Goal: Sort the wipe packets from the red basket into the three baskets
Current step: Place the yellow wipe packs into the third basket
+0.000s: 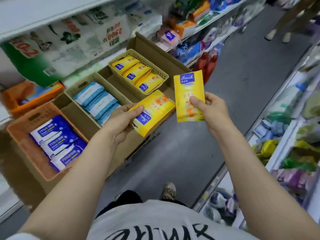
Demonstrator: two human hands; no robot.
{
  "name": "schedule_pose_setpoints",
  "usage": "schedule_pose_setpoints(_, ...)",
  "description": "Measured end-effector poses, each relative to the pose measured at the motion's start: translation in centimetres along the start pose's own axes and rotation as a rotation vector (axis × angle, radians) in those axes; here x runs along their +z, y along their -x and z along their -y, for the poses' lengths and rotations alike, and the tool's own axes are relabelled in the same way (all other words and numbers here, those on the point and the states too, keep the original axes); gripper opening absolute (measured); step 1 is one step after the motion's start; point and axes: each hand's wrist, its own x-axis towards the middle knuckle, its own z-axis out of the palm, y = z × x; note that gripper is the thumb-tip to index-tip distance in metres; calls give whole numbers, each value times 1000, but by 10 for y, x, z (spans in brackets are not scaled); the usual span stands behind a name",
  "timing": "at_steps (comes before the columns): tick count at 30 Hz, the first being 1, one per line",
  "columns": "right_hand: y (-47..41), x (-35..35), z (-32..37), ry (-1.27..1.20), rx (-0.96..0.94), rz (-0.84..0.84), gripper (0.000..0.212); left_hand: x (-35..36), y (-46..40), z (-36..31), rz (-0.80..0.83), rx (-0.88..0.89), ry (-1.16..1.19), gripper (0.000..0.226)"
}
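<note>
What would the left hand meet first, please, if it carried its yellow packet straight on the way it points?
Probably the basket of yellow packets: the left hand and its packet point up and right towards it, though depth is unclear.

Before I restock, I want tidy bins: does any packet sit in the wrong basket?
Nothing stands out. Yellow packets fill the far basket, pale blue the middle basket, dark blue the orange basket; none is mixed.
</note>
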Motion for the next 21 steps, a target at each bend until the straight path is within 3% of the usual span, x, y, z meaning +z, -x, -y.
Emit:
schedule_pose_setpoints(2,-28,-8,6,22,17,47,26,15,-6,0,-16,-33,-2,23)
schedule_pose_setpoints(5,-73,-7,10,37,48,146,38,19,-21,-8,-49,-58,18,41)
schedule_pose_setpoints(7,-101,4,12,78,60,217,41,17,-34,-16,-102,-55,16,37)
schedule_pose_setpoints(11,-154,27,19,158,59,323,39,15,-65,-31,-193,-18,118,22)
schedule_pose_setpoints(21,-270,79,45,285,15,560,31,-2,-131,-86,-439,72,206,23)
